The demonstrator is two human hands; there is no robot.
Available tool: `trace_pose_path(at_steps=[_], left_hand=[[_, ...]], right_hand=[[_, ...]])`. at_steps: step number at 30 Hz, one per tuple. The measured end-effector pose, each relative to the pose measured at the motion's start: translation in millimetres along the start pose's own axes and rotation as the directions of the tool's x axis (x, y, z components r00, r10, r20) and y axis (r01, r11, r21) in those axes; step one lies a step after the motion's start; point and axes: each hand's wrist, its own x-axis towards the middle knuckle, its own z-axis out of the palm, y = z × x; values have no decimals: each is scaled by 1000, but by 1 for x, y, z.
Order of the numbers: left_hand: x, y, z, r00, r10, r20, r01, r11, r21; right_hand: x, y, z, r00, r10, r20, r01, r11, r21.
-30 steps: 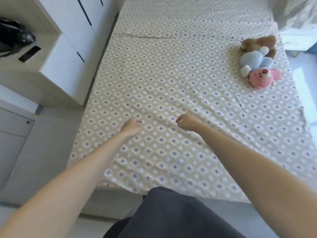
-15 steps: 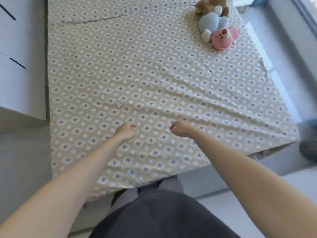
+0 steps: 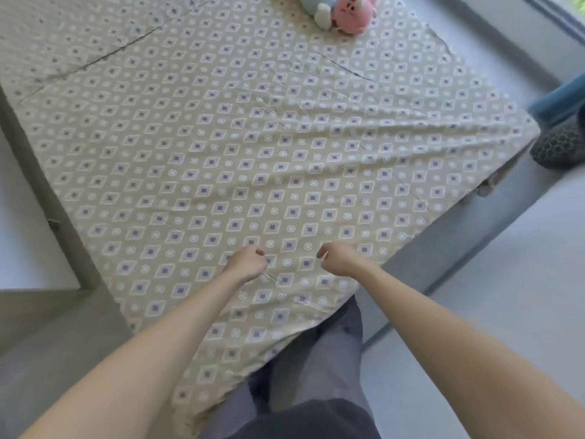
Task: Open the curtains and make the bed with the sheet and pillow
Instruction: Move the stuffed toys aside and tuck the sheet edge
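A beige sheet (image 3: 285, 153) with a diamond and circle print covers the bed, and its near edge hangs over the foot in front of my legs. Creases run across its right half toward the right corner. My left hand (image 3: 247, 261) and my right hand (image 3: 340, 259) hover side by side just above the sheet near the foot. The fingers of both are curled in, and no cloth shows between them. No pillow or curtain is in view.
Plush toys, one pink (image 3: 351, 9) and one pale blue, lie at the far right of the bed. A dark patterned cushion-like thing (image 3: 560, 147) and a blue object (image 3: 557, 99) sit on the floor at the right. A white cabinet (image 3: 28, 248) flanks the left side.
The view has swung right and down, so the cabinets have left the frame and the right floor has come in. Both hands have kept their curled pose and now sit nearer the foot edge.
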Motion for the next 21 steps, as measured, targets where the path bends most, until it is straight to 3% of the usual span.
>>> trace_pose_path(at_steps=[7, 14, 21], left_hand=[[4, -44, 46, 989, 95, 111, -112, 980, 163], [32, -65, 109, 974, 91, 205, -150, 943, 296], [58, -102, 163, 959, 134, 250, -239, 855, 460]], right_hand=[[5, 9, 105, 999, 41, 31, -46, 981, 190], [30, 39, 159, 997, 70, -34, -66, 992, 106], [61, 47, 210, 992, -22, -125, 3, 989, -147]])
